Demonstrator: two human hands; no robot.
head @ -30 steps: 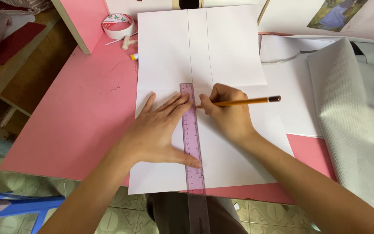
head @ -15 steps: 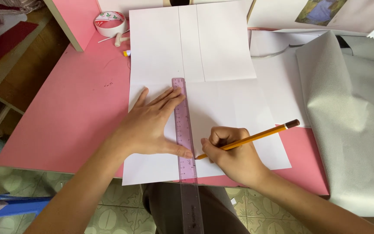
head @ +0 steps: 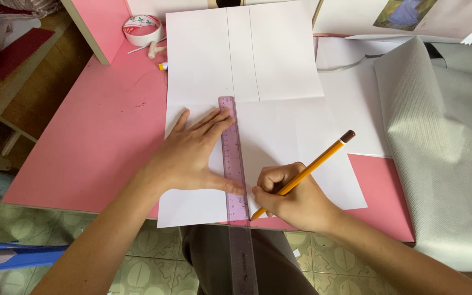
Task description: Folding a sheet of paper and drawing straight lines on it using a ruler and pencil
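A large white paper sheet (head: 279, 65) lies on a pink table (head: 105, 136), with two pencil lines running down its upper half. A clear purple ruler (head: 231, 147) lies lengthwise down the sheet and sticks out past the table's near edge. My left hand (head: 192, 155) presses flat on the paper and the ruler's left side, fingers spread. My right hand (head: 290, 196) grips a yellow pencil (head: 315, 163), whose tip sits against the ruler's right edge near the sheet's bottom edge.
A roll of patterned tape (head: 143, 28) and small bits lie at the table's back left. Grey-white fabric (head: 443, 147) covers the right side. More white sheets (head: 345, 60) and a printed picture (head: 405, 12) lie at the back right. Tiled floor shows below.
My right hand has drawn the pencil down along the ruler's right edge, from mid-sheet to the bottom edge of the paper. The left hand has stayed pressing on the ruler.
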